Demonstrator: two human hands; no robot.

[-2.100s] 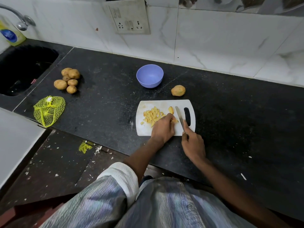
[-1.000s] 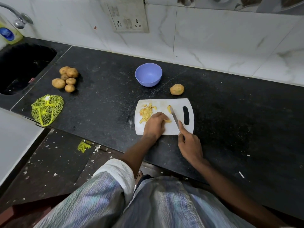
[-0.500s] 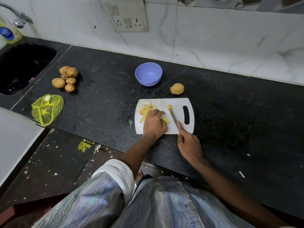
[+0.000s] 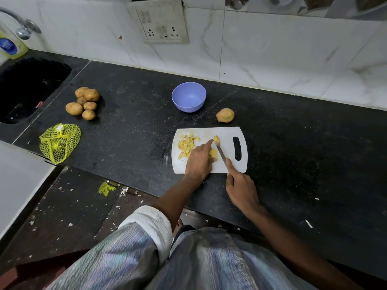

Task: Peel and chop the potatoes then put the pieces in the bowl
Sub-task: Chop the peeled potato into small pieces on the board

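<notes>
A white cutting board [image 4: 228,164] lies on the black counter. A heap of yellow chopped potato pieces [image 4: 187,144] sits on its left part. My left hand [image 4: 199,160] rests on the board with its forefinger stretched out, holding a yellow potato chunk [image 4: 213,153] against the board. My right hand [image 4: 240,187] grips a knife [image 4: 221,153] whose blade lies just right of that chunk, with a small piece [image 4: 216,139] at its tip. The empty purple bowl [image 4: 188,96] stands behind the board. A whole potato [image 4: 225,115] lies to the bowl's right.
Several unpeeled potatoes [image 4: 84,103] lie at the left near the dark sink [image 4: 27,86]. A yellow net bag [image 4: 59,143] lies at the counter's front left edge. A tiled wall with a socket panel [image 4: 163,21] stands behind. Peel scraps litter the floor below.
My left hand slid from the chopped heap to the right, onto the chunk by the blade. The knife stayed on the board and shifted slightly.
</notes>
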